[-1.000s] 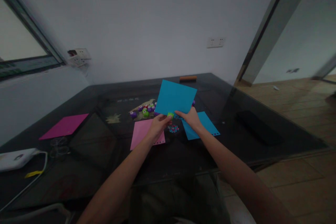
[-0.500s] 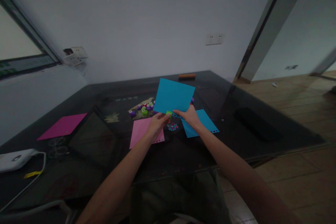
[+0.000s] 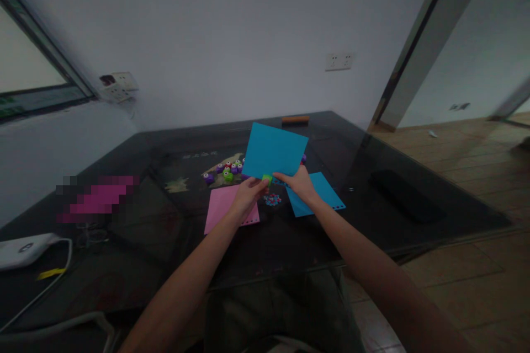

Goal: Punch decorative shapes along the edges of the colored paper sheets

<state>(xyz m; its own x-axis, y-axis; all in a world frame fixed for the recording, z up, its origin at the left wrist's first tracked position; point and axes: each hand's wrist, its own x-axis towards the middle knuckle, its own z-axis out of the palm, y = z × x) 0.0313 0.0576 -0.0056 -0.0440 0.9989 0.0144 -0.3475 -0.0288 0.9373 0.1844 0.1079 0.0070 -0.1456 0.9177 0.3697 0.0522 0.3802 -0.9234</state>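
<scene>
My right hand holds a blue paper sheet upright by its lower edge above the dark glass table. My left hand grips a small green punch clamped on that same lower edge. Under the hands lie a pink sheet with punched holes along its edge, a second blue sheet with punched holes, and a small pile of coloured paper cut-outs. Behind the held sheet sits a cluster of purple, green and red punches.
A magenta sheet lies at the table's left. A white device with a cable sits at the near left corner. An orange bar rests at the far edge, a dark flat object at the right. Wooden floor lies beyond the table.
Both hands and the blue sheet stay nearly where they were, shifted only slightly with the camera. The punch remains on the sheet's lower edge.
</scene>
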